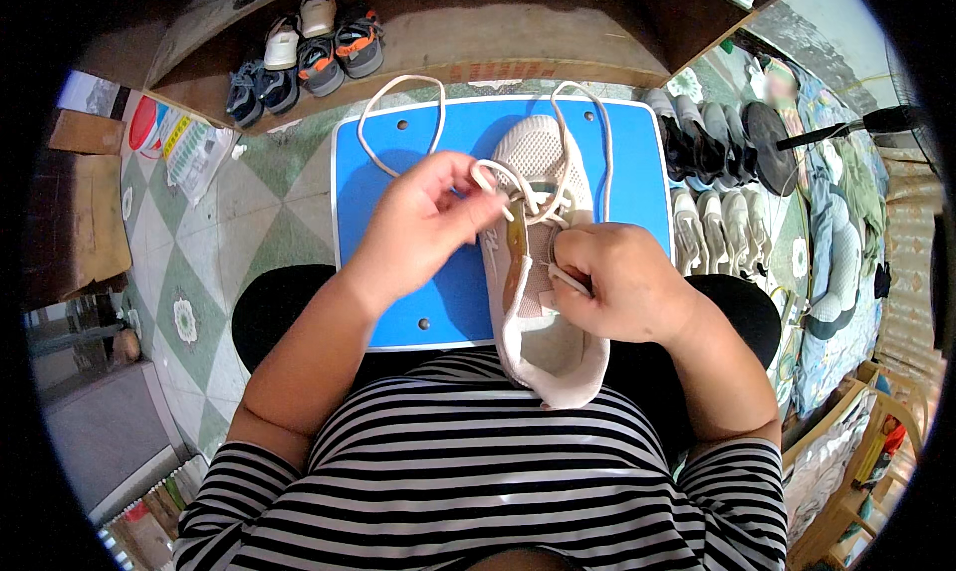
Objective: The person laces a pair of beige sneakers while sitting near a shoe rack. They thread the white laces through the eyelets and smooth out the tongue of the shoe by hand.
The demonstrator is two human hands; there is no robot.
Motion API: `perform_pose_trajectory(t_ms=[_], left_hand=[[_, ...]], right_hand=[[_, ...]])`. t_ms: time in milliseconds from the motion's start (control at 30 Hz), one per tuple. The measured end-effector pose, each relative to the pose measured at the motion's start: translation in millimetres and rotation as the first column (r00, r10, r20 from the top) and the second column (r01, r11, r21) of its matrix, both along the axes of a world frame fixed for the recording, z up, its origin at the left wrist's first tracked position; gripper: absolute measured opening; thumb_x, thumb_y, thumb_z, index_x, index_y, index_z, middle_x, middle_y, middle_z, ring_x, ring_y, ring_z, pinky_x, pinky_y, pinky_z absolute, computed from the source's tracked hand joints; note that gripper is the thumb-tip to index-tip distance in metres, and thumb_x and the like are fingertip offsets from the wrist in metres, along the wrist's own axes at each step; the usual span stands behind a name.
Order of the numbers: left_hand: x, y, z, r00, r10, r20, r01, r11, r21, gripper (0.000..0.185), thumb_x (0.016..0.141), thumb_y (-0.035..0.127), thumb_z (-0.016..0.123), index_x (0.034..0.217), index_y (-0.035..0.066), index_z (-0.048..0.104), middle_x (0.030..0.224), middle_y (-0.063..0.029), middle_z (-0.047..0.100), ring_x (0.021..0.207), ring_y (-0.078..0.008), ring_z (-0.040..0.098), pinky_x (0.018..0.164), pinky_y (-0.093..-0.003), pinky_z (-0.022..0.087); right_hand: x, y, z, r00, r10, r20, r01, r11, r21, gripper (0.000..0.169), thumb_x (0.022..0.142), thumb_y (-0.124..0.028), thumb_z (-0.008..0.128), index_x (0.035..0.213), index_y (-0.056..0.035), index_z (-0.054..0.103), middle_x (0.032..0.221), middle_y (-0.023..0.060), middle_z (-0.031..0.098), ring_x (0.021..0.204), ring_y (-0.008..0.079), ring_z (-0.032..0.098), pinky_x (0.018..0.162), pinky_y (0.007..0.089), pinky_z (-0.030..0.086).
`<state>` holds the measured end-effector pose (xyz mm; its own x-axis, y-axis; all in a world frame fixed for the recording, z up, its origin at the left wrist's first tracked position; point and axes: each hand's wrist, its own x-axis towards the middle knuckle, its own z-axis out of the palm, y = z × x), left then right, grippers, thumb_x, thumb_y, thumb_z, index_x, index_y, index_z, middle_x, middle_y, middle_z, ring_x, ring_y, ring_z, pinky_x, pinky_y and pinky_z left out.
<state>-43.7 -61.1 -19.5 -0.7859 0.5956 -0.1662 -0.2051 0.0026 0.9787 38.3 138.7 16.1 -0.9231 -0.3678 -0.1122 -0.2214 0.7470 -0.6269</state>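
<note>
A beige knit sneaker (534, 153) lies on a small blue table (448, 302), its toe pointing away from me and its heel against my striped shirt. My left hand (429, 220) pinches a cream shoelace (442, 115) near the lower eyelets; the lace loops out over the table's far left corner. My right hand (620, 280) is closed at the right side of the shoe opening, with a bit of lace showing between its fingers and the rest of its grip hidden. Another length of lace arches over the toe and down the right side.
Several dark and white sneakers (321, 63) stand on a wooden shelf (448, 48) beyond the table. Rows of shoes (721, 220) line the tiled floor at right, near a black fan (889, 119). A plastic bag (196, 156) lies at left.
</note>
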Motion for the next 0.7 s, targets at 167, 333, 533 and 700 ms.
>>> perform_pose_trajectory(t_ms=[167,333,533,700], left_hand=[[-4.3,-5.0,-1.3,0.996,0.002,-0.087,-0.001,1.000,0.006,0.007,0.090,0.012,0.055,0.093,0.006,0.054,0.078,0.0006,0.057,0.064,-0.0059,0.051,0.055,-0.0186,0.039],[-8.9,-10.6,6.1,0.992,0.124,0.000,-0.124,0.992,-0.016,0.013,0.092,0.018,0.054,0.094,0.006,0.055,0.079,0.0001,0.057,0.063,-0.0048,0.050,0.053,-0.0178,0.038],[6.9,-2.7,-6.8,0.986,-0.071,-0.152,0.062,0.996,-0.060,0.010,0.090,0.013,0.057,0.096,0.005,0.056,0.081,-0.0007,0.059,0.068,-0.0068,0.053,0.061,-0.0206,0.043],[-6.5,-11.7,2.5,0.985,0.172,0.018,-0.172,0.984,0.049,0.007,0.090,0.011,0.056,0.094,0.005,0.056,0.080,-0.0017,0.060,0.066,-0.0059,0.052,0.059,-0.0202,0.043]], right_hand=[[0.2,0.5,0.8,1.000,-0.008,0.009,0.008,1.000,-0.013,0.017,0.070,-0.019,0.058,0.067,-0.0032,0.051,0.066,0.0171,0.056,0.063,0.0374,0.057,0.057,0.0450,0.046],[0.4,1.3,0.5,1.000,-0.007,0.021,0.008,1.000,-0.020,0.018,0.070,-0.020,0.058,0.068,-0.0034,0.052,0.066,0.0169,0.056,0.063,0.0374,0.057,0.057,0.0451,0.046],[0.2,0.1,1.7,1.000,-0.011,0.021,0.011,1.000,-0.011,0.018,0.070,-0.020,0.058,0.069,-0.0035,0.052,0.065,0.0171,0.056,0.064,0.0376,0.057,0.058,0.0450,0.046],[0.0,1.3,2.9,0.999,0.000,0.043,0.001,1.000,-0.010,0.018,0.071,-0.021,0.058,0.069,-0.0034,0.052,0.066,0.0171,0.056,0.065,0.0376,0.057,0.058,0.0448,0.045]])
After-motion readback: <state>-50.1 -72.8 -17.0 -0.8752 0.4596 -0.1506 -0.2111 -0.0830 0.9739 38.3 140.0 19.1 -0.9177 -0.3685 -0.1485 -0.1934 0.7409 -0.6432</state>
